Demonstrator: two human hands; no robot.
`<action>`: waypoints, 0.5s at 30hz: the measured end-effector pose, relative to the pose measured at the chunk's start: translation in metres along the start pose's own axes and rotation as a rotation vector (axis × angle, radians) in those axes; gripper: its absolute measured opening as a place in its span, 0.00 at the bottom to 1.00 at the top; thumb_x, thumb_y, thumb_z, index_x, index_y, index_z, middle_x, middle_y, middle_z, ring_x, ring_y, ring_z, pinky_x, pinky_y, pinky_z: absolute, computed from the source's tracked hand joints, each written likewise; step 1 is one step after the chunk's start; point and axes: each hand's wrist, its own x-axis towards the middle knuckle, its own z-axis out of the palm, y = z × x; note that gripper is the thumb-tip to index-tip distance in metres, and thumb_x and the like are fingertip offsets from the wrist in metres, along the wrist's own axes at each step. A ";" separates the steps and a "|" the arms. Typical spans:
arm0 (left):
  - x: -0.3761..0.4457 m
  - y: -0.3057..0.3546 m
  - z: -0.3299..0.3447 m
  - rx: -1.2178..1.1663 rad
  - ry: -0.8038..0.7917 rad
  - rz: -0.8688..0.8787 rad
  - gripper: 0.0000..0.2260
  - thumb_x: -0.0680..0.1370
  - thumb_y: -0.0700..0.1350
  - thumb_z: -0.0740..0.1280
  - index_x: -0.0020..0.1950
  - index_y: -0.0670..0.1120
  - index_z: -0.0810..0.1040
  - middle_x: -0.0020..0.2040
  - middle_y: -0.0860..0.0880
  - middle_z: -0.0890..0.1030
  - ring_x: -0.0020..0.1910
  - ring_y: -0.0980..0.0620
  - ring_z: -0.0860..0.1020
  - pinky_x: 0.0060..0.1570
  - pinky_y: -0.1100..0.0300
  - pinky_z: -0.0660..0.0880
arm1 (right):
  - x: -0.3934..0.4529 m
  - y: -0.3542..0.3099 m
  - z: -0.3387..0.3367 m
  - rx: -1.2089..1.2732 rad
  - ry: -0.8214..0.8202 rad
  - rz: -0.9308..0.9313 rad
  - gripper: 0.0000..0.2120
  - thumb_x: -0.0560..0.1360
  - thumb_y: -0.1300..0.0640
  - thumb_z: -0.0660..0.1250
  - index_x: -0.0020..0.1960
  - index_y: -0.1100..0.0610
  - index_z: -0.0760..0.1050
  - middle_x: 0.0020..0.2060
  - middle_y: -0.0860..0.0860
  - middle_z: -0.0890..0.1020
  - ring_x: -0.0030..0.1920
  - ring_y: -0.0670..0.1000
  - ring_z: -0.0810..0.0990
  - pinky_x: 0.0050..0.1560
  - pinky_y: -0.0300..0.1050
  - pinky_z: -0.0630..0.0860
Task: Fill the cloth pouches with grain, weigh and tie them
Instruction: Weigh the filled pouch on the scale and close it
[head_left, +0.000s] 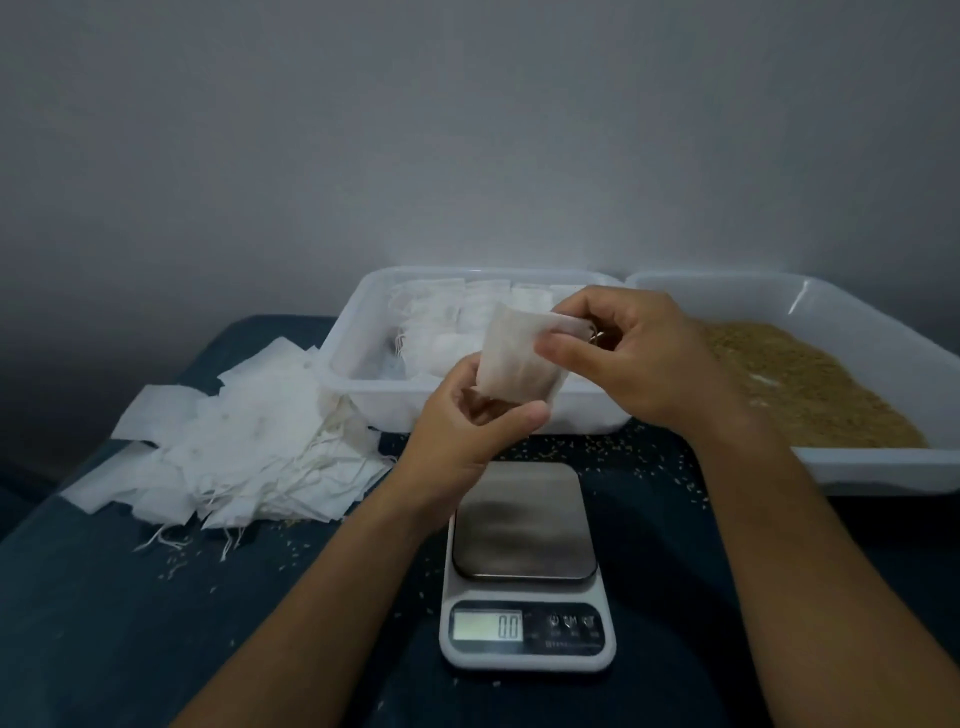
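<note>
Centre frame: left hand (480, 426) and right hand (618, 353) both pinch the pouch (519, 358) above the scale (524, 566); spread its mouth fully before scooping grain (810, 395), lower right.

There is a single view, from a wide-angle camera worn on the person's head, looking forward and down over the dark blue cloth-covered table (130, 623). It sits close: both forearms enter from 6 o'clock, the white digital kitchen scale (524, 571) lies just below centre, and the bare grey wall (467, 130) fills the upper half toward 12 o'clock. Edges curve with lens distortion.
</note>
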 end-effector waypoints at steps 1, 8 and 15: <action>-0.004 0.000 -0.008 0.016 -0.030 0.013 0.25 0.74 0.48 0.79 0.69 0.50 0.77 0.61 0.44 0.85 0.61 0.45 0.83 0.58 0.54 0.81 | -0.005 0.001 0.003 0.005 -0.001 0.002 0.03 0.78 0.52 0.76 0.46 0.48 0.83 0.36 0.39 0.82 0.33 0.38 0.77 0.36 0.28 0.71; -0.013 -0.014 -0.016 0.293 0.026 0.104 0.04 0.78 0.46 0.76 0.49 0.47 0.84 0.44 0.45 0.86 0.43 0.53 0.82 0.44 0.59 0.80 | -0.036 0.024 0.032 0.027 -0.073 0.087 0.03 0.79 0.46 0.73 0.49 0.44 0.81 0.39 0.42 0.83 0.37 0.42 0.79 0.40 0.32 0.74; -0.016 -0.021 -0.018 0.340 0.106 0.149 0.03 0.77 0.48 0.77 0.46 0.53 0.84 0.42 0.50 0.87 0.42 0.54 0.85 0.42 0.62 0.80 | -0.058 0.049 0.050 0.183 -0.115 0.210 0.16 0.74 0.49 0.77 0.61 0.47 0.83 0.54 0.43 0.88 0.55 0.45 0.87 0.58 0.48 0.84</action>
